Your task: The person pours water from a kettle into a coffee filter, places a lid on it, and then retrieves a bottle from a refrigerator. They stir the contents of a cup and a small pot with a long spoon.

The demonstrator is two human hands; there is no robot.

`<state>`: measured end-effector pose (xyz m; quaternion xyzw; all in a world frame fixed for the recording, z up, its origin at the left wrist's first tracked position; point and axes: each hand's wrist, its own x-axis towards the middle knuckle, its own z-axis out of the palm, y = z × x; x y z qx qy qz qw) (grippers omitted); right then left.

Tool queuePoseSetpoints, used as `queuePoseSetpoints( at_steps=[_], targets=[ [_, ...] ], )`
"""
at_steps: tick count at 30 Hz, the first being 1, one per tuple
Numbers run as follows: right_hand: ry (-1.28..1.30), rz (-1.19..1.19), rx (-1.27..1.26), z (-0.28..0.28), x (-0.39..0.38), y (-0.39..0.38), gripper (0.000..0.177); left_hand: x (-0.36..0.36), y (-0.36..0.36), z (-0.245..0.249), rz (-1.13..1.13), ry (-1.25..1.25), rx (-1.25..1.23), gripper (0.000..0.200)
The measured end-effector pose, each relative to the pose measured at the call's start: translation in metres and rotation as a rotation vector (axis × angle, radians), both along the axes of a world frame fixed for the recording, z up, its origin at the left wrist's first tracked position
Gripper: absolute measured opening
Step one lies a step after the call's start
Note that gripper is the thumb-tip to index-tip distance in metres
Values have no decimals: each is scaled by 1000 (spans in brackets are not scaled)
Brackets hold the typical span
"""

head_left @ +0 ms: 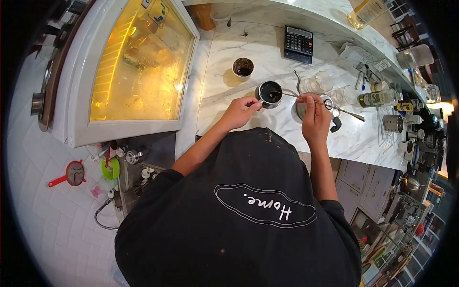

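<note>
A small metal cup with dark liquid in it stands on the marble counter in front of me. My left hand is closed, its fingertips pinching the near left side of this cup. In my right hand is a long thin bar spoon, held between thumb and fingers. One end of the spoon dips into the cup; the other points out to the right. Behind the right hand, partly hidden, is a gooseneck kettle. A white cup with dark contents sits beyond and left of the metal cup.
A calculator lies at the back of the counter. Drinking glasses and a green-labelled bottle stand to the right. On the left is a glass-fronted fridge lit yellow. A red strainer hangs at lower left.
</note>
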<state>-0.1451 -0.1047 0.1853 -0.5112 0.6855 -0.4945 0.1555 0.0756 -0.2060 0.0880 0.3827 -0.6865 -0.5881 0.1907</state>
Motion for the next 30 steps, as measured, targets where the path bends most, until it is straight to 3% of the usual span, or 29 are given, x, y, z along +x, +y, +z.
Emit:
queuePoseSetpoints(
  at_steps=[8,19,30],
  targets=[
    [9,81,144,-1,-5,-6,28,0,0,-1,4,-10,9,28],
    [-155,54,83,-25,-17,6,36,0,1,-2,16,-31,-7,28],
    [-647,40,55,-63,-8,35,39,0,1,-5,5,-22,12,28]
  ],
)
